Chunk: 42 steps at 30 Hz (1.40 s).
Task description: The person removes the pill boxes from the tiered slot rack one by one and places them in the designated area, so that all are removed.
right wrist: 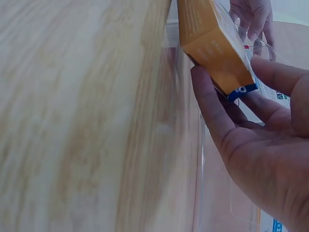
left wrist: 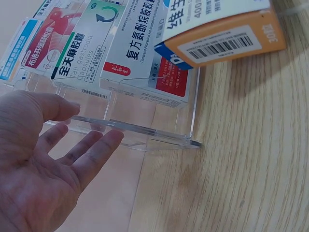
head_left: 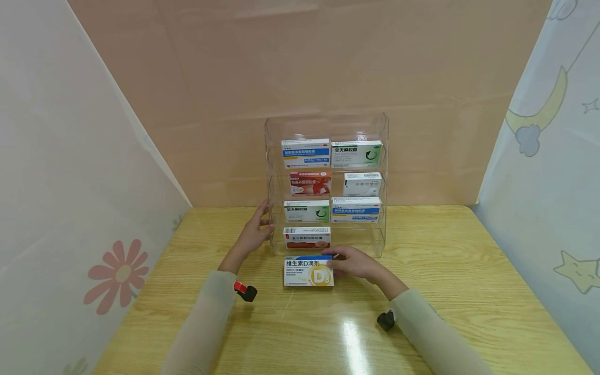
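Observation:
My right hand point(head_left: 354, 262) pinches the right end of a white, blue and yellow vitamin D drops box point(head_left: 304, 272) with an orange underside point(right wrist: 217, 58). The box is tilted, its printed front up, just before the lowest tier of a clear acrylic display rack point(head_left: 382, 237). At the rack's left side, my left hand point(head_left: 254, 232) holds the edge of the side panel point(left wrist: 140, 129), thumb on one face and fingers on the other. Nearest to the held box, on the bottom tier, is a white and red capsule box point(head_left: 307, 238).
Above stand a green-white box point(head_left: 307, 211) and a blue-white box point(head_left: 355, 210). Higher up are a red box point(head_left: 310, 184), a white box point(head_left: 362, 184), another blue-white box point(head_left: 306, 153) and another green-white box point(head_left: 357, 154). The rack stands on a wooden table point(head_left: 436, 271) before a backdrop.

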Motion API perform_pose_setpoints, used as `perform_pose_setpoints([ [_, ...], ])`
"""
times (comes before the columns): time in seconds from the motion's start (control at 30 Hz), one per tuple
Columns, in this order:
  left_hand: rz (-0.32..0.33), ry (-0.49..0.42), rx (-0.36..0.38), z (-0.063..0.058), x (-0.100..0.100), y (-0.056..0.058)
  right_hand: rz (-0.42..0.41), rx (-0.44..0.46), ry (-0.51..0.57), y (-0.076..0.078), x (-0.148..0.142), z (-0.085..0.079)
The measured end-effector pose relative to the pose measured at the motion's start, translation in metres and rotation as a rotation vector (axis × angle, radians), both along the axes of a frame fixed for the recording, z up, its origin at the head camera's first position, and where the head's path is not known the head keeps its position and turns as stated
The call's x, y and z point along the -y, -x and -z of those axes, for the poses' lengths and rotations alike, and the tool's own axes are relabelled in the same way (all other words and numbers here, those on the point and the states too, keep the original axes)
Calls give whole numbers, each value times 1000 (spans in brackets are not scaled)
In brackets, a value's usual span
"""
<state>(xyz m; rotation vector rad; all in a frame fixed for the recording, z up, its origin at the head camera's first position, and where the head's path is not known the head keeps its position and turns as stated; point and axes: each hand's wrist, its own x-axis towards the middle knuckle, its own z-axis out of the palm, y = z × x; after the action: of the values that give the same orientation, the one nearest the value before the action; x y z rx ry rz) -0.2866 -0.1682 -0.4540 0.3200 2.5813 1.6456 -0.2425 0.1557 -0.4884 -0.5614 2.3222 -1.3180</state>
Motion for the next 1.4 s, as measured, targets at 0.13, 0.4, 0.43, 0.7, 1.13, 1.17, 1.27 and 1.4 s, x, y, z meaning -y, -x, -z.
perform_pose_setpoints([
  [0.13, -10, 8, -5, -1, 1, 1, 24, 9, 7, 1, 2, -2],
  [0.4, 0, -9, -3, 0, 1, 0, 46, -4, -15, -5, 1, 0],
  [0.43, -1, -7, 0, 1, 0, -1, 39, 3, -10, -7, 0, -1],
  [0.7, 11, -21, -34, 2, -3, 1, 41, -63, -75, -15, -8, -20],
  [1.13, -3, 8, -24, 6, 0, -4, 106, -243, 48, -1, -16, -39],
  [1.17, -3, 9, -28, 7, 0, -4, 110, -263, 57, 1, -16, -39],
  [1.27, -2, 6, -37, 7, 0, -3, 135, -290, 91, 6, -17, -37],
  [1.4, 3, 1, -33, 6, 0, -5, 143, -319, 102, 12, -15, -31],
])
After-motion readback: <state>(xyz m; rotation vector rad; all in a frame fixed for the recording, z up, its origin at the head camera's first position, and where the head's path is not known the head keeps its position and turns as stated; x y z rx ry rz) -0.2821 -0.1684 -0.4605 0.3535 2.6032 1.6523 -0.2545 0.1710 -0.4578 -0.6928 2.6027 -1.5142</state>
